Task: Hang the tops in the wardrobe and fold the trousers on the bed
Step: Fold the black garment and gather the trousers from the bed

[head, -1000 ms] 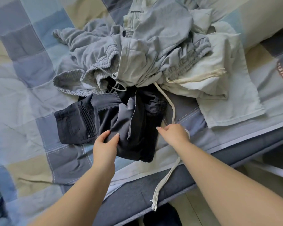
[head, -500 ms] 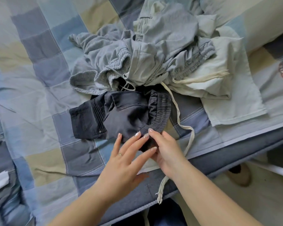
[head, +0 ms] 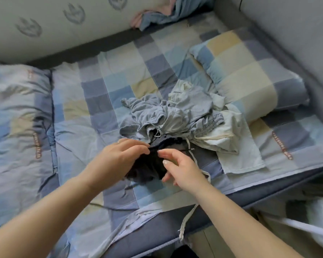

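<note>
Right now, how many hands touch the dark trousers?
2: left hand grips the dark trousers at their left edge; right hand touches their right side.
</note>
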Demonstrator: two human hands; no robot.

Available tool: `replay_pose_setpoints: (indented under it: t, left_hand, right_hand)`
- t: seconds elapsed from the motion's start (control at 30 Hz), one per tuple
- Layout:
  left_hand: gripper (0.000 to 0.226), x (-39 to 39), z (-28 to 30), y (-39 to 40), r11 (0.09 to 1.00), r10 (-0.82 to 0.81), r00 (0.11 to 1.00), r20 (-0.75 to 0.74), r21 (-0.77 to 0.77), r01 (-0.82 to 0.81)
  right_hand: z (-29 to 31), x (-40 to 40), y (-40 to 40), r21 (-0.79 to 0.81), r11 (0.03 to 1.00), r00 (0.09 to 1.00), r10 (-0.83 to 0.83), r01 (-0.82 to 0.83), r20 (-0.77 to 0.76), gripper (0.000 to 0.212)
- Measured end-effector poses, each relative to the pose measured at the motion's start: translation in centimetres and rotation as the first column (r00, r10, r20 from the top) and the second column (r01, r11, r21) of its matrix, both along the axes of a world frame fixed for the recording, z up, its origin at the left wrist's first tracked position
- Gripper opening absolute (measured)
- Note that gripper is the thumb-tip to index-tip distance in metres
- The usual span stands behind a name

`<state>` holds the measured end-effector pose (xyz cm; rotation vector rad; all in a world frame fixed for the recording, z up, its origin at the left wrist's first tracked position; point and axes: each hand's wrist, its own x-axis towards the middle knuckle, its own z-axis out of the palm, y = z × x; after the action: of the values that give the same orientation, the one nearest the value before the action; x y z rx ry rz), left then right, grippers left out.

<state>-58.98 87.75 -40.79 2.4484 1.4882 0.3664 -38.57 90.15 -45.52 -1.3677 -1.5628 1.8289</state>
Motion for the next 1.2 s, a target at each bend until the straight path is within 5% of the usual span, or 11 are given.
replay_pose_setpoints:
  t: [0.07,0.13,0.37,0.53,0.67,0.77,0.87,0.97,1.1,1.2]
  left_hand:
    - [0.022,-1.3,4.4,-0.8,0.997,0.059,0.998,0.014,0.04,-0.059]
    - [0.022,-2.5,8.5,-1.5,0.993,0.075,0.997,-0.026,0.098,-0.072]
    - [0.016,-7.0,22.1,-4.5,0.96,0.093,0.991,-0.098,0.274,-0.063]
    - [0.026,-10.4,28.5,-8.0,0.901,0.22,0.972,0.086,0.364,-0.237]
    - [0.032,-14.6,32.9,-11.5,0.866,0.288,0.947,0.141,0.383,-0.32]
    - [0.031,-18.3,34.6,-14.8,0.821,0.369,0.914,0.172,0.4,-0.407]
    - [0.024,-20.7,34.8,-17.5,0.809,0.421,0.904,0.068,0.423,-0.408]
    - [0.024,-22.9,34.6,-20.4,0.798,0.462,0.886,-0.034,0.451,-0.399]
    - [0.035,-25.3,34.2,-23.8,0.775,0.497,0.868,0.011,0.443,-0.45]
    - [0.036,-27.4,34.6,-25.7,0.76,0.531,0.847,-0.017,0.452,-0.467]
  right_hand:
    - [1.2,-0.2,-0.5,0.137,0.969,0.961,0.174,-0.206,0.215,0.04]
    - [2.1,-0.6,-0.9,0.268,0.922,0.921,0.179,-0.28,0.347,0.049]
    - [7.6,-3.4,-1.3,0.558,0.789,0.9,-0.017,-0.256,0.436,0.039]
    - [9.6,-6.5,-4.0,0.595,0.665,0.773,-0.041,-0.452,0.633,0.056]
    - [11.4,-8.4,-4.1,0.702,0.55,0.828,-0.031,-0.453,0.559,0.044]
    - [13.9,-9.3,-3.2,0.669,0.52,0.786,0.007,-0.531,0.619,0.032]
    - [16.1,-10.7,-2.6,0.597,0.309,0.627,-0.004,-0.74,0.779,0.018]
    - [18.5,-11.5,-2.0,0.531,0.243,0.536,-0.05,-0.812,0.843,0.03]
    - [21.6,-13.6,-1.8,0.507,0.211,0.523,0.025,-0.836,0.852,0.037]
    - [22.7,-16.3,-3.7,0.408,0.018,0.409,0.058,-0.913,0.911,0.042]
